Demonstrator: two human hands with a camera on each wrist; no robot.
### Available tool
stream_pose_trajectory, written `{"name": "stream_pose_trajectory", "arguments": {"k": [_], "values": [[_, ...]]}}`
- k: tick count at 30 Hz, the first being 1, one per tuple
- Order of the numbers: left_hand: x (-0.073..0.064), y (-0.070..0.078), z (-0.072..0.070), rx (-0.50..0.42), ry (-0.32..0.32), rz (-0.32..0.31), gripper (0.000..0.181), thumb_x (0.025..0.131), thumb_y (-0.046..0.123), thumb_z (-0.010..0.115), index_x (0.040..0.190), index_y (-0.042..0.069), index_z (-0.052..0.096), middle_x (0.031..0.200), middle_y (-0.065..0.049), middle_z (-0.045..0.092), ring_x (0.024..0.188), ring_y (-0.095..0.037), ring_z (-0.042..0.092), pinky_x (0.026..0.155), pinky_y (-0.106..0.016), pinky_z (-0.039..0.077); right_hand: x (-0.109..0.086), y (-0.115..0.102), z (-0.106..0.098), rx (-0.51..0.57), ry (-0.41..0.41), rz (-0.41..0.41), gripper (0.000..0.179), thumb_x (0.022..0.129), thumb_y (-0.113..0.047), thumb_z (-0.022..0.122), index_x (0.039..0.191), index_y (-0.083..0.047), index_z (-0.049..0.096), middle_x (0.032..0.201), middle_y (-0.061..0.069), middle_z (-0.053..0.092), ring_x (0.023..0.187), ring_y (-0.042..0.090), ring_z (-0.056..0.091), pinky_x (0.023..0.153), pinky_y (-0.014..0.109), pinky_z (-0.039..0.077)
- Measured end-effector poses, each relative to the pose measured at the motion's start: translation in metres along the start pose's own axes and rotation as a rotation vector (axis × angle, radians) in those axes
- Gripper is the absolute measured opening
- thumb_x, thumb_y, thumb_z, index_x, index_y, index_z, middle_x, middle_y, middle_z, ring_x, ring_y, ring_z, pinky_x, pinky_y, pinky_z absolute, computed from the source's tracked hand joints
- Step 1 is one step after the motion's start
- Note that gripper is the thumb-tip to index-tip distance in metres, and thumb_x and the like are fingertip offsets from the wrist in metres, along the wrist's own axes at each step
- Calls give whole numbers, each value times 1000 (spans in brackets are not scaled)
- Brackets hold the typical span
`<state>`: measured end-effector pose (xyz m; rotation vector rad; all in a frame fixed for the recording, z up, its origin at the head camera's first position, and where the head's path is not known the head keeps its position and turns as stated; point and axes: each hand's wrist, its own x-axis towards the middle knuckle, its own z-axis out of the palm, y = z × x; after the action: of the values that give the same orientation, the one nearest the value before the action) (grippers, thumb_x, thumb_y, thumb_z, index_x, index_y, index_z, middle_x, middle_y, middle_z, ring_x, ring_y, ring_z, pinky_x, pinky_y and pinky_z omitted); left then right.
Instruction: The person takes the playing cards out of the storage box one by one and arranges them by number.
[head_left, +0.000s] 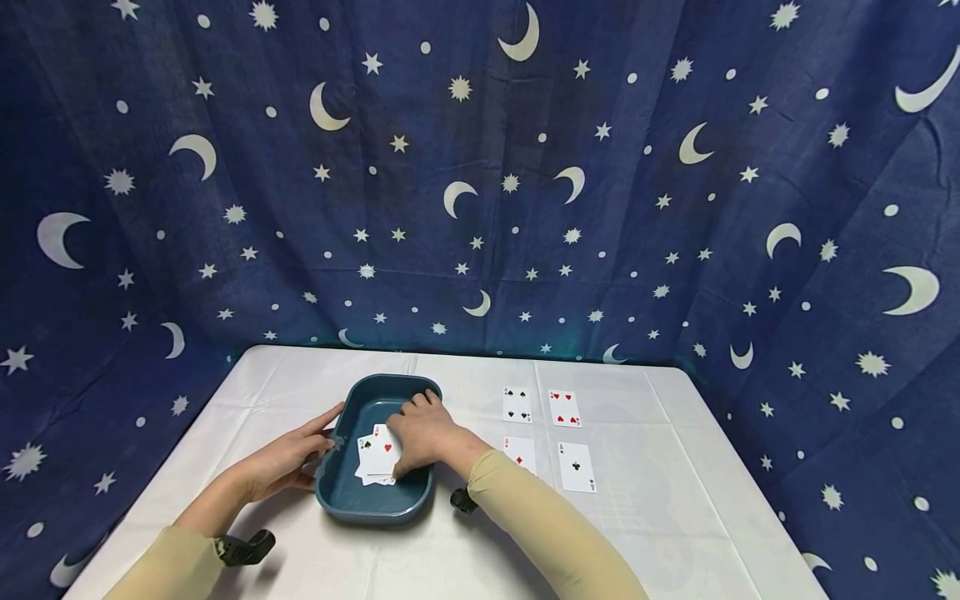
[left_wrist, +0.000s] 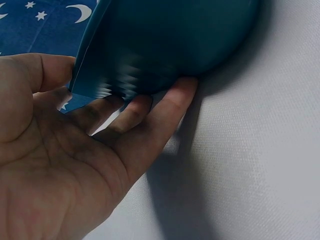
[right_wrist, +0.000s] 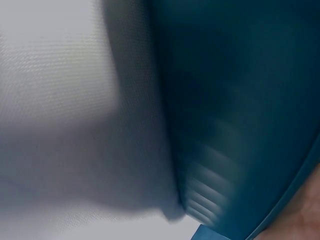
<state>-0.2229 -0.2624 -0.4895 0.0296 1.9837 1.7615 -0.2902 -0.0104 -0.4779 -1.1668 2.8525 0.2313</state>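
Observation:
A blue-green tray [head_left: 375, 504] with rounded corners stands on the white cloth. Inside lies a small overlapping pile of playing cards [head_left: 381, 450], an ace of hearts face up on top beside a black-suited card. My right hand [head_left: 423, 429] reaches over the tray's right rim, its thumb and fingers at the edges of the cards; most fingertips are hidden. At the tray's left side, my left hand [head_left: 281, 462] touches the rim and outer wall with fairly straight fingers. The left wrist view shows those fingertips [left_wrist: 182, 90] against the tray's wall [left_wrist: 165, 40].
Right of the tray lie a four of spades [head_left: 517, 405], a four of hearts [head_left: 565, 408], an ace of diamonds [head_left: 519, 451], partly behind my right sleeve, and an ace of clubs [head_left: 577, 467]. A blue moon-and-star curtain [head_left: 480, 225] hangs around the table.

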Motion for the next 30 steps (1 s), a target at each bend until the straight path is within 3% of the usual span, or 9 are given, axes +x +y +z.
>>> {"name": "stream_pose_trajectory", "arguments": {"k": [9,21,30], "values": [[0,1,1,3,8,-5,73,105,15,45,166,31,9,144,-23,26,129,-40,36,80,-52,55,-3,5,-4,70,40,-29,88,71,-67,81,147,-30,55,134,-4,57,129,21,43,117,48,25],[-1,2,2,1,15,-5,74,104,13,46,166,30,10,146,-22,23,129,-40,33,79,-52,54,-21,20,-25,126,136,-69,90,76,-60,80,154,-27,49,135,-3,55,128,19,42,115,42,28],[-2,3,2,2,13,-6,73,105,15,46,166,30,10,120,-20,38,128,-38,35,79,-51,53,-42,41,-38,167,174,-56,90,75,-57,79,154,-28,47,135,-3,53,130,21,40,112,41,31]]}}
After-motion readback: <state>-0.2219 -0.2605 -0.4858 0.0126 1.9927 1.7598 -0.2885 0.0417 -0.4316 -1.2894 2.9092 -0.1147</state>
